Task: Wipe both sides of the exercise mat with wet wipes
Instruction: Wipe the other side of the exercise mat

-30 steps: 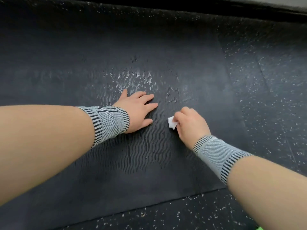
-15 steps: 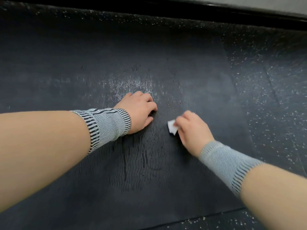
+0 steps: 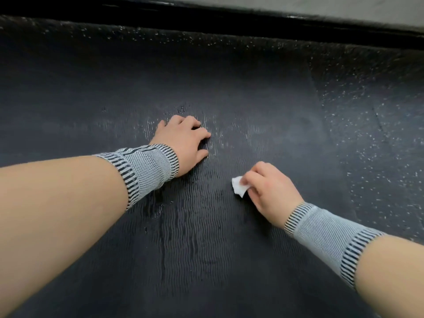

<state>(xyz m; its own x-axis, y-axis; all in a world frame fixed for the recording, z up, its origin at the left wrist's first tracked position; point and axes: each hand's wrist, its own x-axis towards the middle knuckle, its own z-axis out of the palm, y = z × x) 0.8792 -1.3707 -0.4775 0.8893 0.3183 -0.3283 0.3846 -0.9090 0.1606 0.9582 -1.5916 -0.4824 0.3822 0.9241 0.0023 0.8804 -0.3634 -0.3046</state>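
Observation:
A dark exercise mat with a wavy ribbed texture lies flat and fills most of the head view; wet streaks shine on it around its middle. My left hand rests on the mat with its fingers bent under and fingertips down, holding nothing. My right hand pinches a small folded white wet wipe and presses it onto the mat, to the right of and nearer than the left hand. Both wrists wear grey striped knit bands.
Black rubber floor with white speckles shows along the mat's right side and far edge. A black baseboard with a pale wall above it runs across the top.
My left hand went from flat with fingers spread to bent fingers and slid a little farther away. My right hand with the wipe drew back toward me and slightly right.

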